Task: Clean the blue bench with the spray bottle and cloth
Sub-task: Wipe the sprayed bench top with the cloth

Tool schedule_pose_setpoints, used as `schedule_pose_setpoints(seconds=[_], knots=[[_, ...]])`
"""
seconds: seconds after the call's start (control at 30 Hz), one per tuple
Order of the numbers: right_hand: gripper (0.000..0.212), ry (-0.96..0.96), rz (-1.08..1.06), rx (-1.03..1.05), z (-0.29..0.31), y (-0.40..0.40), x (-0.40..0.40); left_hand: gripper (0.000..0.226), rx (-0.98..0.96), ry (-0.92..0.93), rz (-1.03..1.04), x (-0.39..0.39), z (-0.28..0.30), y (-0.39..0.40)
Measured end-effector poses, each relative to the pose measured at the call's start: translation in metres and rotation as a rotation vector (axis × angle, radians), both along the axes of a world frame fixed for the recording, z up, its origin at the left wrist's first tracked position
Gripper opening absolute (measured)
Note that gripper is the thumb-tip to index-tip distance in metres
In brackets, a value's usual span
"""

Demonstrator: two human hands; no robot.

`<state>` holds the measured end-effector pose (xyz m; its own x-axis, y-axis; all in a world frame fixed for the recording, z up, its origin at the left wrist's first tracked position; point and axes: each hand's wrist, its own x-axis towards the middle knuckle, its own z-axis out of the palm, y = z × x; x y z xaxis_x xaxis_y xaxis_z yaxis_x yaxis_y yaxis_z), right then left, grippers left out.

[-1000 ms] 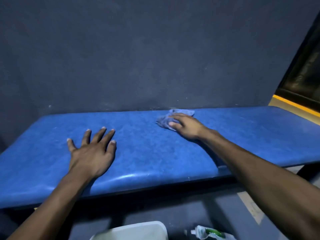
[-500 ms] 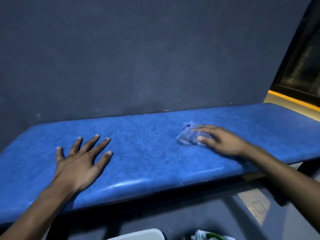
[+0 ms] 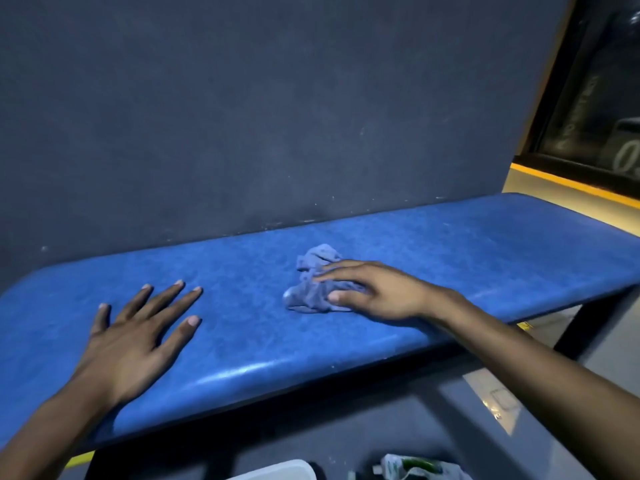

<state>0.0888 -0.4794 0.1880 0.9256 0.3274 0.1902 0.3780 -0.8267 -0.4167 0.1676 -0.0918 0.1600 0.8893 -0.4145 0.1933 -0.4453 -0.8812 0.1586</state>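
Blue desk: padded top, set against a dark wall
Cloth: crumpled, blue-grey, lying mid-desk
Right hand: fingers straight, pressing flat on the cloth's right side
Left hand: fingers spread, palm flat on the bare desk, well apart from the cloth
Floor below: white container rim; white-and-green object, possibly the spray bottle, too cropped to tell

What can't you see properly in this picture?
- Head view: white and green plastic bottle on the floor, cut off by the bottom edge; whether it is the spray bottle is unclear.
- White plastic container, mostly cut off there too.
- Crumpled blue-grey cloth, partly covered by the right hand.
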Motion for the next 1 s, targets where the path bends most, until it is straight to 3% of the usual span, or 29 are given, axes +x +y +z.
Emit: schedule_pose_setpoints(seconds=[0.2, 0.3, 0.4, 0.57, 0.77, 0.87, 1.0], knots=[[0.029, -0.105, -0.291, 0.001, 0.001, -0.019, 0.059, 0.06, 0.014, -0.003, -0.002, 0.002, -0.001, -0.002], [0.034, -0.042, -0.247, -0.015, 0.003, 0.035, 0.093, 0.06, 0.014, -0.011, -0.001, 0.002, 0.0, -0.001], [0.031, 0.019, -0.078, 0.053, 0.003, 0.083, 0.073, 0.063, 0.01, -0.005, 0.006, 0.001, 0.0, 0.0], [0.039, 0.024, 0.05, 0.051, -0.006, 0.038, -0.004, 0.064, 0.037, 0.022, 0.0, 0.007, 0.0, 0.0], [0.026, -0.067, -0.276, 0.063, -0.004, -0.044, 0.032, 0.071, 0.048, 0.061, 0.02, 0.011, -0.005, -0.001], [0.021, -0.027, -0.347, 0.053, -0.003, -0.023, 0.083, 0.074, 0.059, 0.097, 0.016, 0.014, -0.005, -0.002], [0.035, -0.016, -0.282, 0.047, -0.003, 0.041, 0.114, 0.07, 0.05, 0.093, 0.015, 0.016, -0.007, -0.001]])
